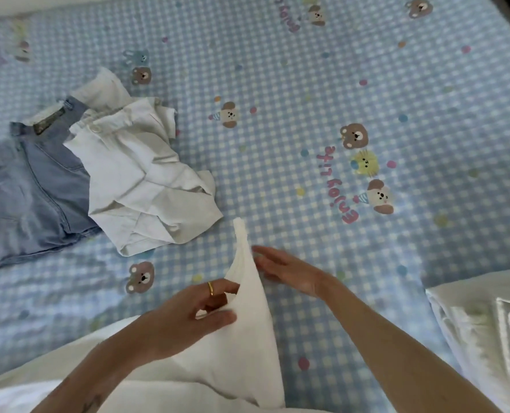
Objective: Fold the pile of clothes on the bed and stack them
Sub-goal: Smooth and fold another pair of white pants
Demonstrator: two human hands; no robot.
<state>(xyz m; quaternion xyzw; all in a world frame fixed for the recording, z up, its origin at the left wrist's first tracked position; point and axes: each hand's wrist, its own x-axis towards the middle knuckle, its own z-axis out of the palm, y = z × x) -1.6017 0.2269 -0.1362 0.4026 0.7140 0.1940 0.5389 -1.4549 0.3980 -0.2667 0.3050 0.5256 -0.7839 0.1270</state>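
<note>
Bed surface: open centre and right, cluttered left.
Blue-checked cartoon-print bed sheet (337,84) bare across centre and far right; crumpled white cotton shirt (140,174) overlapping light-blue denim jeans (30,192) occupy left; folded white bedding (483,332) blocks near-right corner.

Setting: a home bedroom. The whole frame is filled by a bed (307,99) covered with a blue-and-white checked sheet printed with cartoon bears and lettering. Household laundry lies on it at the left of the frame: blue jeans (24,189) and a crumpled white shirt (137,180). White bedding (480,329) is bunched at the lower right.
</note>
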